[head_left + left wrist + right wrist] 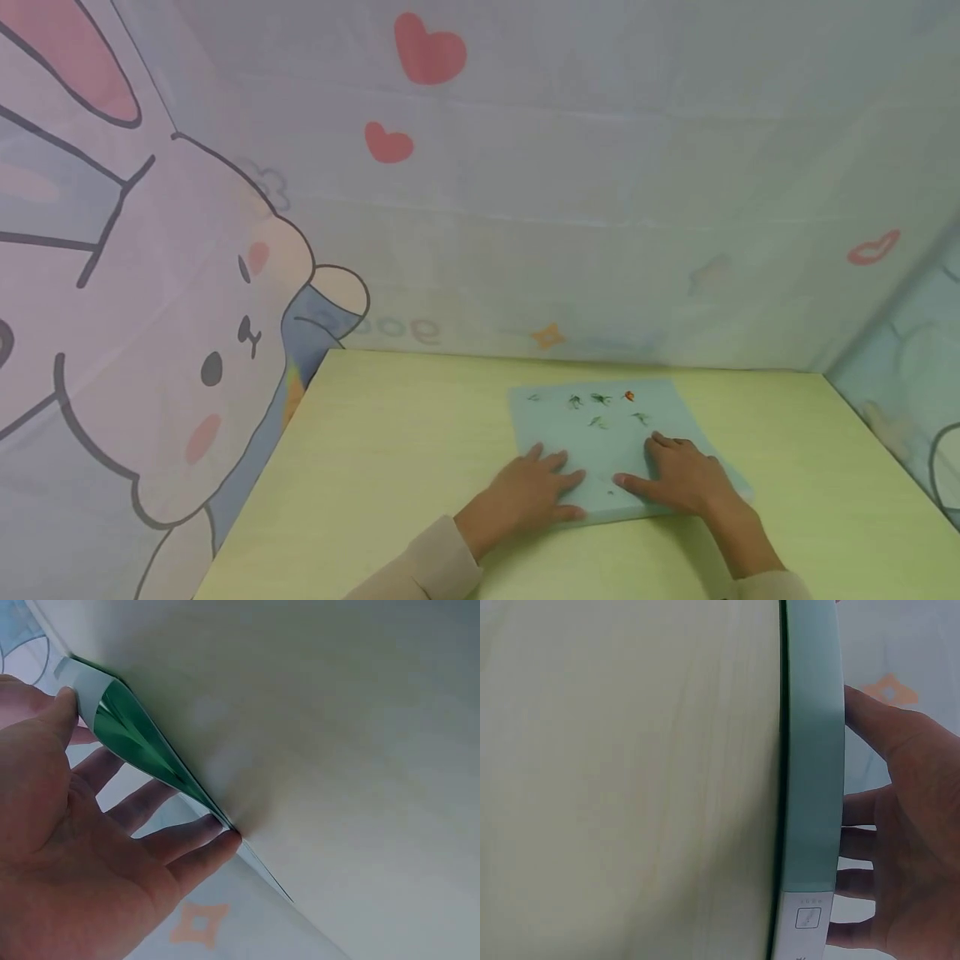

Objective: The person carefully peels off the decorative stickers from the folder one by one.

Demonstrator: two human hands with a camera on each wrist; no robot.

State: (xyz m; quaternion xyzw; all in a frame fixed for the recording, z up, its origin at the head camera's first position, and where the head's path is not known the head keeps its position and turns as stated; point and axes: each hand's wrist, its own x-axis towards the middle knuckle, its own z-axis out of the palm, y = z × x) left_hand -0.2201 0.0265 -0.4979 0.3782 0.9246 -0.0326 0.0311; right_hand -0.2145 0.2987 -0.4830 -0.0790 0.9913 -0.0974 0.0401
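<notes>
A pale teal sheet (600, 433) with small green sprigs and one orange speck printed near its far edge lies on the yellow-green table (390, 450). My left hand (536, 483) rests flat on its near left corner with the fingers straight. In the left wrist view the sheet's edge (127, 731) curls up and shows a glossy green underside, with the left hand's (75, 847) thumb at the corner and its fingertips along the fold. My right hand (678, 475) lies flat on the near right part. The right wrist view shows this right hand (915, 825) spread against the sheet (814, 787).
A printed cloth backdrop (562, 208) with red hearts closes the far side, and a big cartoon rabbit (187, 333) covers the left wall. More cloth (907, 392) stands on the right. The table's left edge (262, 475) runs diagonally toward me.
</notes>
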